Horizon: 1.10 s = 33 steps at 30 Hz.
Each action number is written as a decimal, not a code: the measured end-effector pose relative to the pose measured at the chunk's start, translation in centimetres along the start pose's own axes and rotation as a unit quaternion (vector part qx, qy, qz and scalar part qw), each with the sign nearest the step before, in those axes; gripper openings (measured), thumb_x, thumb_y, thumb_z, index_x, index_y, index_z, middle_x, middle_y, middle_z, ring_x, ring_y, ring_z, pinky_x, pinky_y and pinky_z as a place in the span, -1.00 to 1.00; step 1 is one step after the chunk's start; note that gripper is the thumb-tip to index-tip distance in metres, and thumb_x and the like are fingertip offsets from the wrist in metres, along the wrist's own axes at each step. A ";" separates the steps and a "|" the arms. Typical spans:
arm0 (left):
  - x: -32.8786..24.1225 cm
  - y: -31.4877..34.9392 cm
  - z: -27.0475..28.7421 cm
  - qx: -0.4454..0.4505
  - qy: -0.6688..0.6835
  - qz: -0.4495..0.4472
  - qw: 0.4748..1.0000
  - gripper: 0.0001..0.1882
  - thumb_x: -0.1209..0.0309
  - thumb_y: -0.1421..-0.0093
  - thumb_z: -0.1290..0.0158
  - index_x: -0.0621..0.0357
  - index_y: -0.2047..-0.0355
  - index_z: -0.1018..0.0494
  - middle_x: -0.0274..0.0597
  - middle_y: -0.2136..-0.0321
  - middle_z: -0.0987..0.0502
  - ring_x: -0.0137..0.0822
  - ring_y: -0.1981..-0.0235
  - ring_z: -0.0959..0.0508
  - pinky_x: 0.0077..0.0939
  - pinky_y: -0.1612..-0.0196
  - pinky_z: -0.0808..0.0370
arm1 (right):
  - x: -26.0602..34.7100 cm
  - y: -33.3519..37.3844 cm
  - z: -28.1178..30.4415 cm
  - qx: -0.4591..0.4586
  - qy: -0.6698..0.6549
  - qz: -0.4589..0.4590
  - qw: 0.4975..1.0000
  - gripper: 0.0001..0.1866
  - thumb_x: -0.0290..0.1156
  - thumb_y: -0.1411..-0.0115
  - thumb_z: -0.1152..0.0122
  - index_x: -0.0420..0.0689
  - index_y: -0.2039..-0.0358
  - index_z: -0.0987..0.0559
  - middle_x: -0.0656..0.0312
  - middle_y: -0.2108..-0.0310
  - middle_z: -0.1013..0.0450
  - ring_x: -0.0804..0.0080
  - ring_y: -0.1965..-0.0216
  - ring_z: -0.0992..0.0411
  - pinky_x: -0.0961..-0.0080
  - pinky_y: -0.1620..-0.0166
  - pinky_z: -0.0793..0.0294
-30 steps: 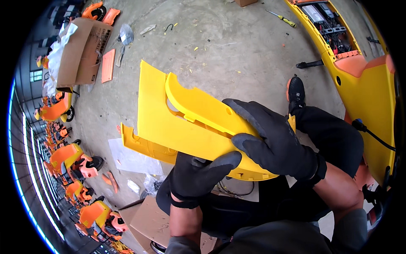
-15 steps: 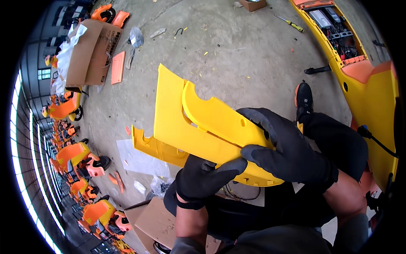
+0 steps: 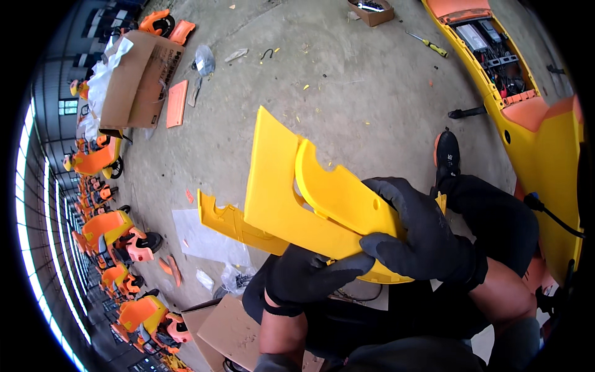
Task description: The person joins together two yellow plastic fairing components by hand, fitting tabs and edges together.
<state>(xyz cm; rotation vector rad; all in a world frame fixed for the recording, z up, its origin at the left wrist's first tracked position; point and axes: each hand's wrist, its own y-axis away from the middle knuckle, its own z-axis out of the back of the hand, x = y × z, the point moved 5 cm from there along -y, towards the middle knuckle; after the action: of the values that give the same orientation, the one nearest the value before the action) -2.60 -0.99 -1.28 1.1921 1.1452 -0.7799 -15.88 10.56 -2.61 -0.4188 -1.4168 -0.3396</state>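
Observation:
Both gloved hands hold yellow plastic body panels above my lap. My right hand [image 3: 424, 239] grips the right end of a panel with a curved notch [image 3: 350, 195], its fingers over the top and its thumb on the near face. Alongside that lies a flat yellow panel [image 3: 279, 208], with a gap between the two toward their far left ends. Underneath, a yellow piece with a notched end [image 3: 232, 224] sticks out to the left; whether it joins the others is hidden. My left hand [image 3: 316, 276] is closed on the lower edge of the panels, thumb along the front.
At right stands a yellow and orange scooter body [image 3: 527, 142] with an open compartment. A screwdriver [image 3: 429, 44] and a small cardboard box [image 3: 372, 13] lie on the concrete floor. To the left are a large carton [image 3: 139, 80], an orange panel [image 3: 176, 104] and several scooters [image 3: 111, 232].
The yellow panels have shifted right and slightly down in view, and their far left end is tilted more upright. Both hands keep their grip.

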 end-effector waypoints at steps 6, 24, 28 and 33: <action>0.3 0.4 0.1 0.040 -0.069 -0.088 0.993 -0.46 0.41 -0.16 -0.31 0.22 -0.12 -0.40 -0.12 0.03 -0.57 -0.20 0.00 -0.58 -0.40 -0.08 -0.51 | 0.0 0.2 -0.3 0.013 0.033 -0.003 0.999 -0.36 -0.11 -0.15 -0.40 -0.29 -0.04 -0.37 -0.11 0.22 -0.51 0.02 0.24 -0.58 0.29 0.17 -0.56; 0.6 0.0 -0.3 0.018 -0.052 -0.059 0.997 -0.48 0.33 -0.21 -0.27 0.24 -0.11 -0.39 -0.10 0.04 -0.56 -0.19 0.03 -0.57 -0.42 -0.04 -0.50 | 0.2 0.1 -0.8 -0.060 0.142 0.039 0.987 -0.44 -0.12 -0.12 -0.39 -0.26 0.10 -0.36 0.02 0.51 -0.46 0.11 0.56 -0.53 0.36 0.46 -0.50; 0.4 -0.1 -0.8 0.032 -0.060 -0.043 0.997 -0.52 0.32 -0.24 -0.23 0.23 -0.10 -0.39 -0.12 0.05 -0.55 -0.21 0.05 -0.57 -0.42 -0.03 -0.49 | 0.0 -0.1 -0.6 -0.056 0.127 0.023 0.990 -0.49 -0.17 -0.14 -0.36 -0.25 0.11 -0.35 0.01 0.50 -0.48 0.14 0.55 -0.54 0.38 0.45 -0.51; 0.7 -0.5 -1.1 0.049 -0.038 -0.053 0.997 -0.53 0.31 -0.28 -0.20 0.19 -0.14 -0.38 -0.15 0.01 -0.54 -0.21 0.01 -0.54 -0.43 -0.08 -0.46 | 0.3 -0.3 -0.2 -0.052 0.148 0.040 0.987 -0.55 -0.21 -0.17 -0.31 -0.25 0.13 -0.36 0.00 0.47 -0.50 0.16 0.51 -0.55 0.42 0.42 -0.52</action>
<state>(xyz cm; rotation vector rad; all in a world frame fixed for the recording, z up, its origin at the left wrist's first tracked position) -3.15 0.02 -2.06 1.1795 1.1249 -0.9641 -15.81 10.16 -2.29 -0.4880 -1.0931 -0.3938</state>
